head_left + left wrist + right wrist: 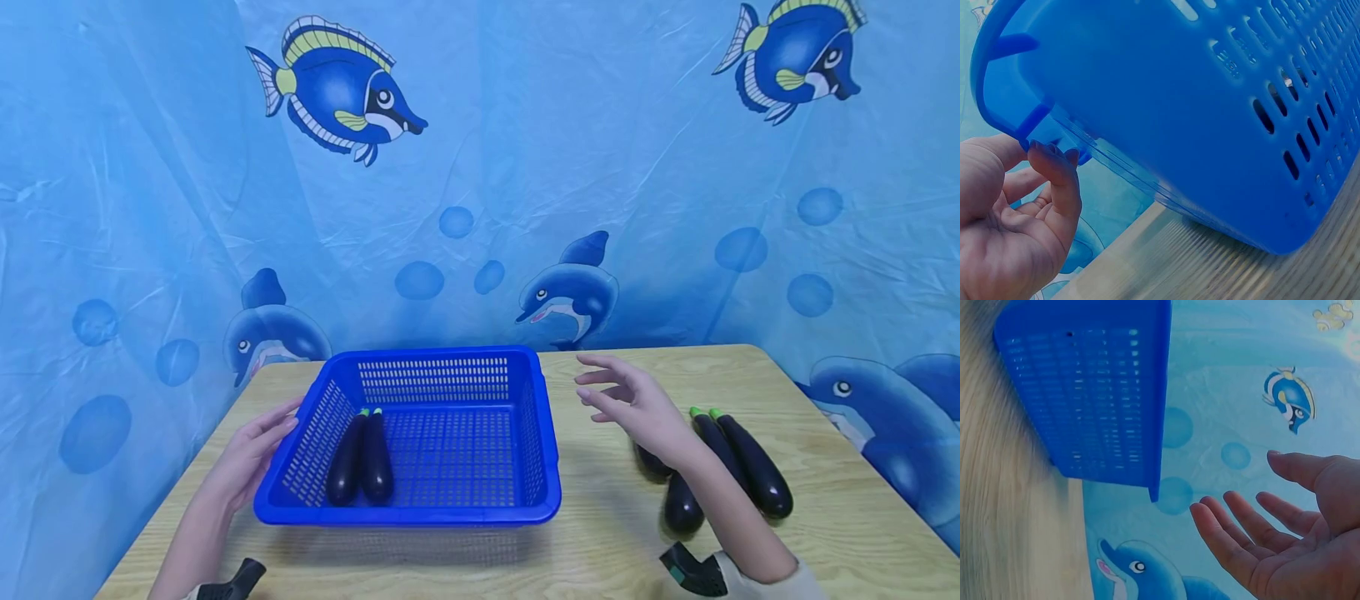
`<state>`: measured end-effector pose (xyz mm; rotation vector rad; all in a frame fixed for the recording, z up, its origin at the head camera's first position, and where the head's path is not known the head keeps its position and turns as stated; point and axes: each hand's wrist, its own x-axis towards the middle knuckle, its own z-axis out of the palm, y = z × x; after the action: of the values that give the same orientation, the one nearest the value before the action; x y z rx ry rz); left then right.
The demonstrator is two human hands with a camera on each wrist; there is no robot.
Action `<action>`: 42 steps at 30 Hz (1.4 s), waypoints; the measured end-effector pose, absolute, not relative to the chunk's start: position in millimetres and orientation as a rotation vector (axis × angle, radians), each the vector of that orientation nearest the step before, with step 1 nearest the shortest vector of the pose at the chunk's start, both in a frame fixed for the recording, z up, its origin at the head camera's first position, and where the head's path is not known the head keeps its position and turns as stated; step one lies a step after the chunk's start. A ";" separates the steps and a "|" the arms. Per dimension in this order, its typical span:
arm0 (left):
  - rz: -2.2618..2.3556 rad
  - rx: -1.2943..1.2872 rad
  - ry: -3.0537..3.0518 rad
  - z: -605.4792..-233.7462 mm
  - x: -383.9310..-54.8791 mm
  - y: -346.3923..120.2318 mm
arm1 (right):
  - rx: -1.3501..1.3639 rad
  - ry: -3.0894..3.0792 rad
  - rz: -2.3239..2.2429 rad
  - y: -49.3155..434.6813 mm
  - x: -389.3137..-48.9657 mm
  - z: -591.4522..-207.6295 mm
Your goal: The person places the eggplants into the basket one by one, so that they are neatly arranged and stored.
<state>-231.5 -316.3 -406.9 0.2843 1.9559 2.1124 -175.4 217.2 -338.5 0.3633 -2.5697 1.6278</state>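
Note:
A blue plastic basket [525, 500] with slotted walls is on the wooden table, and two dark eggplants [377, 458] lie side by side in its left part. My left hand [243, 454] is at the basket's left side. The left wrist view shows its thumb and fingertips [1054, 159] pinching the rim. To the right of the basket, my right hand [637, 400] is held in the air with fingers loosely bent and apart, nothing in it. More eggplants [753, 467] with green stem ends lie on the table beneath and beside the right forearm, which partly covers them.
The pale wood table [600, 533] extends to a blue curtain [480, 167] printed with fish and dolphins, hanging behind the table. Dark wrist devices [693, 571] sit on both forearms.

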 end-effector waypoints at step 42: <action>2.090 0.239 2.019 -404.5 -230.2 -314.7 | -0.097 -2.829 1.554 292.7 -199.8 -367.6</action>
<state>-230.2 -314.7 -404.5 0.2387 2.0195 2.0900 -199.8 292.7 -367.6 -0.0970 -2.8294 1.5543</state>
